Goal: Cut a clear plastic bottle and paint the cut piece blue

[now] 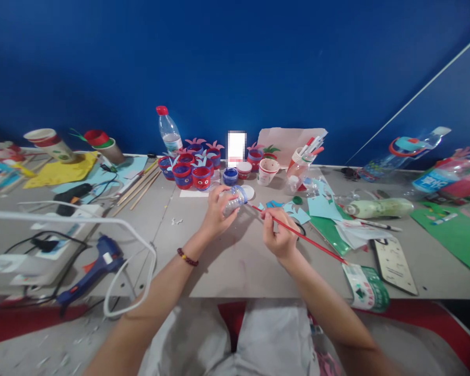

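A clear plastic cup [229, 208] with a blue band at its rim is held tilted over the middle of the table [219, 271], rim end toward the right hand [279, 233]. The fingers of the left hand [215, 211] grasp it around the side. The right hand's fingers pinch a red brush [313, 242], its tip close to the cup's rim; whether they touch, I cannot tell. Just beyond the cup are a white lid [249, 192], a jar of blue paint [231, 177] and a spotted paper cup [268, 172]. Behind the left hand stand red and blue painted cups [182, 176] with paper leaves, and a red-capped bottle [169, 133]. Cut blue paper [321, 206] lies right of the brush tip. Farther left are wooden sticks [143, 184], a glue gun [102, 263] and a power strip [68, 245]; at far right, a green sheet [450, 243].
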`<control>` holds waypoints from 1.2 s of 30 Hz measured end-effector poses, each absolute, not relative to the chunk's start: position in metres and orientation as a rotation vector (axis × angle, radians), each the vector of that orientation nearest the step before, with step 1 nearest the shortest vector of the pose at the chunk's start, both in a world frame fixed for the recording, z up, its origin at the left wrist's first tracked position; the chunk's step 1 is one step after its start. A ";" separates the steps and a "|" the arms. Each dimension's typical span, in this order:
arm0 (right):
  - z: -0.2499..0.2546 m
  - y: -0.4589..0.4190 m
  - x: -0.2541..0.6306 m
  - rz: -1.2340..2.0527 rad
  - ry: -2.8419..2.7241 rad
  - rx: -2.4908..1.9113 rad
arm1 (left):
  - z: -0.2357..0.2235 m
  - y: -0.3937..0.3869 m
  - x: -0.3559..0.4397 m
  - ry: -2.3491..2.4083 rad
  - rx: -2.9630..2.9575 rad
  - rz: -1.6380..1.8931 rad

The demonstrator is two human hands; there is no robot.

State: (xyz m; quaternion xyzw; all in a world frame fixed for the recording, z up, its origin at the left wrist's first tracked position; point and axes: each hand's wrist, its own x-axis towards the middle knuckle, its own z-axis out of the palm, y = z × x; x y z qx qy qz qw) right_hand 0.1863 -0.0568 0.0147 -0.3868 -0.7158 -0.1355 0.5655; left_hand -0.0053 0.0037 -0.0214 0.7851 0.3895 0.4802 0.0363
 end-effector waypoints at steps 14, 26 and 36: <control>0.014 -0.056 0.188 -0.368 -1.674 -0.916 | -0.020 0.005 -0.007 1.060 2.556 1.460; 0.014 -0.057 0.187 -0.307 -1.633 -0.936 | -0.025 0.002 -0.003 1.005 2.600 1.358; 0.016 -0.059 0.187 -0.260 -1.668 -0.930 | -0.022 0.004 -0.004 0.979 2.590 1.465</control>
